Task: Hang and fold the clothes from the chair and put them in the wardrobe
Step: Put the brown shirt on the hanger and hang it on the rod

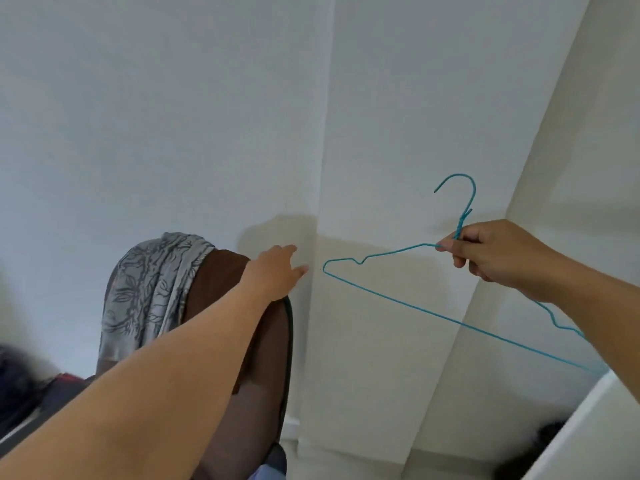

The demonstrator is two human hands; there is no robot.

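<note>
A blue wire hanger point(388, 296) hangs in the air at the right, its hook pointing up. My right hand point(491, 251) pinches it at the twisted neck just under the hook. My left hand point(273, 271) reaches forward with straight fingers over the top of the chair back point(256, 368). A grey cloth with a dark leaf print point(149, 289) and a brown garment point(218, 285) are draped over that chair back. My left hand is above the brown garment; whether it touches the garment I cannot tell.
White walls meet in a corner behind the chair. A white wardrobe panel point(568, 150) rises at the right, with a white edge point(588, 424) at the bottom right. Dark clothes point(20, 386) lie blurred at the left edge.
</note>
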